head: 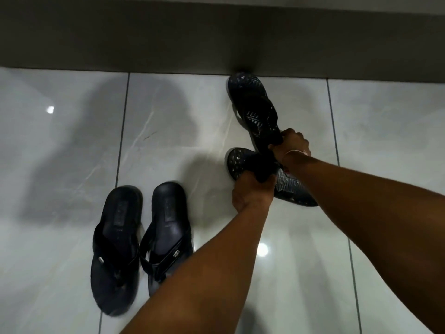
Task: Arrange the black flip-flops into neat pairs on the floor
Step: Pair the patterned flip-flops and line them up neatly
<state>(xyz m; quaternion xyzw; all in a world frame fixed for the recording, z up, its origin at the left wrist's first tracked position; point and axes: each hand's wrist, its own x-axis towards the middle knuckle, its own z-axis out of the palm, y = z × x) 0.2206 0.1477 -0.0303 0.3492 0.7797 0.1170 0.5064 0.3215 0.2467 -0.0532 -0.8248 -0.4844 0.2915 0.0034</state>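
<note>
— Where are the flip-flops?

— Four in all, spread over the glossy pale tiled floor (168, 131). Two plain ones lower left of the frame, side by side and nearly touching: left plain flip-flop (115, 247) and right plain flip-flop (168, 227), both strap-side up, heels toward the top of the frame, toe ends toward the bottom edge. Two patterned ones right of centre: upper patterned flip-flop (252, 102), far end up against the dark baseboard (144, 39) at the top of the frame, slanting down to the right; lower patterned flip-flop (292, 186) just beneath, lying crosswise, one end at centre, the other running lower right.

— And the grips?

— Left hand (252, 191) closed into a fist over the black strap of the lower patterned flip-flop, near its middle, knuckles covering part of the sole. Right hand (292, 143) clamped on the near end of the upper patterned flip-flop, fingers curled round strap or sole edge, cannot tell which. Thin pale band on that wrist.

— How close together?

— Very close, right hand directly above left in the frame, the two patterned flip-flops meeting or overlapping between them. Cannot tell whether either is lifted off the tiles.

— And the plain pair?

— Well apart from both hands, off to the left of the left forearm, untouched.
</note>
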